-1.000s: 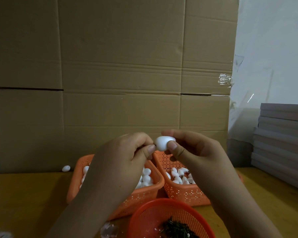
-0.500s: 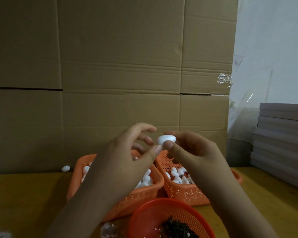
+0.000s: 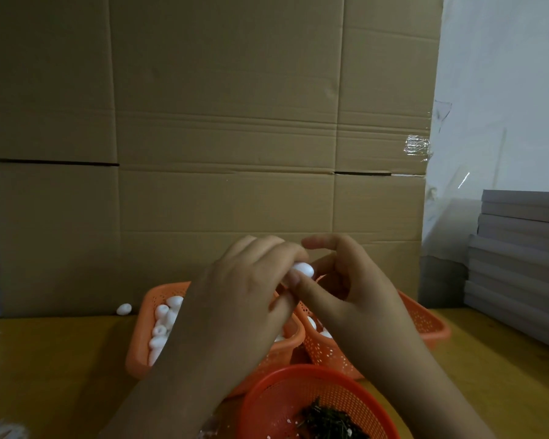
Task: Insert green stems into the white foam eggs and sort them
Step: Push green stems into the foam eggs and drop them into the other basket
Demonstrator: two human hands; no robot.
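Both hands meet above the orange mesh baskets (image 3: 425,324); left hand (image 3: 244,299) and right hand (image 3: 352,293) fingers pinch one white foam egg (image 3: 304,269).

A: What is the person wearing?
B: Nothing on the left hand (image 3: 235,299) or right hand (image 3: 355,299); both forearms are bare.
A: Rings, a watch?
B: None that I can make out, though the light is dim.

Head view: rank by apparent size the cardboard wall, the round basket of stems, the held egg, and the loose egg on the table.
1. cardboard wall
2. round basket, partly cropped
3. held egg and loose egg: look alike; the held one is partly hidden and nearer, so no ranking.
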